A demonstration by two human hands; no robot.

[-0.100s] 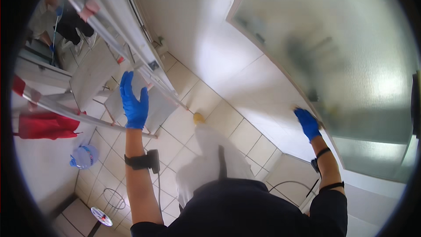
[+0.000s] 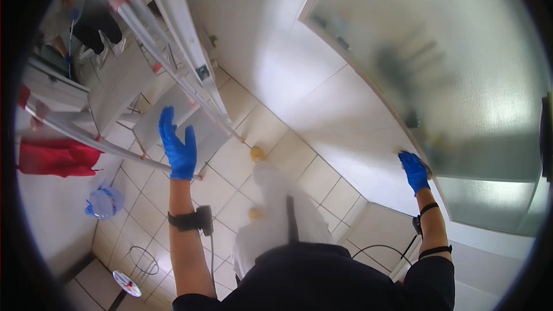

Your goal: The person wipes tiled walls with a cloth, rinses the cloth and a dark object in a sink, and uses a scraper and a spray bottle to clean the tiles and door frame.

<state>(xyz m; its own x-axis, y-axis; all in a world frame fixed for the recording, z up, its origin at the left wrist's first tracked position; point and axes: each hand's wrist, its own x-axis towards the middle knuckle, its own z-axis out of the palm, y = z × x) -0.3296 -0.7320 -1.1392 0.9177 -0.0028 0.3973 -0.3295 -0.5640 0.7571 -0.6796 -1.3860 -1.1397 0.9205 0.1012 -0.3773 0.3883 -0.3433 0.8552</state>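
My left hand, in a blue glove, is raised beside a metal rail structure, fingers spread and holding nothing visible. My right hand, also gloved in blue, is against the edge below a large frosted glass pane on the right. Its fingers are on a small yellowish-brown object that I cannot make out clearly, largely hidden by the glove. Below me are my light trousers and yellow shoes on the tiled floor.
At upper left, another person's legs show behind the rails, perhaps reflected, with a thin pole. A red cloth hangs at left over a water jug. A wire ring and a round white object lie lower left.
My right hand has moved down and slightly right along the edge of the pane. My left hand has dropped slightly, still spread.
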